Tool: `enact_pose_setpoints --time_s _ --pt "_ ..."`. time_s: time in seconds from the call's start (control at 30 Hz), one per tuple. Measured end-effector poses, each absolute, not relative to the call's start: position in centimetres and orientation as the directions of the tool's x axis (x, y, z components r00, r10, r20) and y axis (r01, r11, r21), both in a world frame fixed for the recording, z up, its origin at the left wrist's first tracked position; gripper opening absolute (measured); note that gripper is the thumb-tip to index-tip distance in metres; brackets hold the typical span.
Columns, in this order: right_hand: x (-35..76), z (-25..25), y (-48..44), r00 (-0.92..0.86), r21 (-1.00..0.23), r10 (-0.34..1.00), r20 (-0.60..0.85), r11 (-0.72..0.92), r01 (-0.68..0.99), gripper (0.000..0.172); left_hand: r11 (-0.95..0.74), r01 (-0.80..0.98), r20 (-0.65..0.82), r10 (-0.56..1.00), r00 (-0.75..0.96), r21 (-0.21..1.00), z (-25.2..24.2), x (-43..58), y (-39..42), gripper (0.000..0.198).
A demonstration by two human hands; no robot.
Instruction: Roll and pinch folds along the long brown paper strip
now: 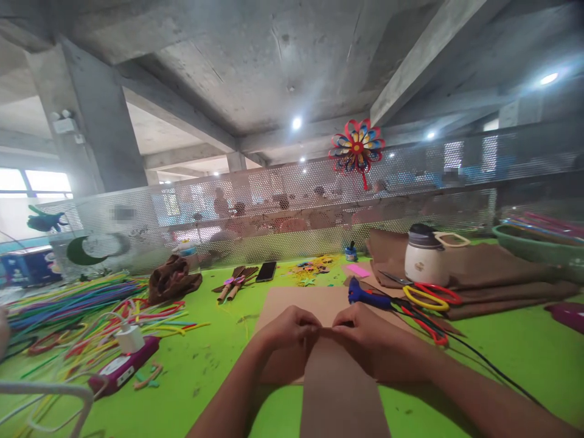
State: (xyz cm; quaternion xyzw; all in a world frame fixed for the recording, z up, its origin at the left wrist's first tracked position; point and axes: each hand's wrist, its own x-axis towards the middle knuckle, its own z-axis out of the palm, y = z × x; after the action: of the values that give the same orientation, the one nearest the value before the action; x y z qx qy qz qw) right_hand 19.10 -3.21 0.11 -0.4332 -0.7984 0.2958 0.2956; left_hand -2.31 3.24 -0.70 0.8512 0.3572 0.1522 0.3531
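Note:
A long brown strip (342,386), paper or cloth, runs from between my hands toward me and out of the bottom of the view. Its far edge is pinched by my left hand (288,328), fingers closed. Close by on the right, my right hand (360,328) pinches the same edge. Beneath both hands lies a tan board (285,298). A blue-handled tool (368,297), perhaps a glue gun, sits just beyond my right hand. Scissors with yellow handles (426,299) and red-handled scissors (435,333) lie right of it.
Colourful pipe cleaners (91,304) and a purple power strip (125,368) lie left. A phone (266,272), brown rolled pieces (235,283) and small yellow scraps (310,267) lie at the back. Folded brown material (483,267) and a white jar (424,261) are right. A perforated screen (255,213) stands behind.

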Motion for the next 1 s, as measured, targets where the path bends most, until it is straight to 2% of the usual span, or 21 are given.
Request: enact_pose_setpoints --time_s 0.17,0.53,0.67,0.8,1.0 --pt "18.8 -0.6 -2.5 -0.475 -0.681 0.846 0.243 0.498 0.538 0.027 -0.568 0.49 0.053 0.687 0.725 0.661 -0.4 -1.7 2.8 0.028" --pt "19.0 -1.1 -1.4 -0.516 -0.612 0.799 0.31 0.583 0.535 0.024 -0.612 0.536 0.077 0.698 0.712 0.581 0.1 -0.9 1.9 0.036" --pt "19.3 -2.0 -0.8 -0.519 -0.718 0.813 0.263 0.524 0.458 0.022 -0.623 0.588 0.053 0.708 0.704 0.516 0.2 -0.9 1.7 0.037" --pt "19.8 -2.9 -0.8 -0.515 -0.877 0.837 0.185 0.377 0.298 0.022 -0.607 0.583 0.027 0.705 0.709 0.54 0.2 -1.4 2.0 0.035" --pt "20.0 -2.7 -0.9 -0.504 -0.904 0.851 0.145 0.321 0.281 0.023 -0.587 0.53 0.01 0.676 0.736 0.612 0.2 -1.7 2.1 0.035"
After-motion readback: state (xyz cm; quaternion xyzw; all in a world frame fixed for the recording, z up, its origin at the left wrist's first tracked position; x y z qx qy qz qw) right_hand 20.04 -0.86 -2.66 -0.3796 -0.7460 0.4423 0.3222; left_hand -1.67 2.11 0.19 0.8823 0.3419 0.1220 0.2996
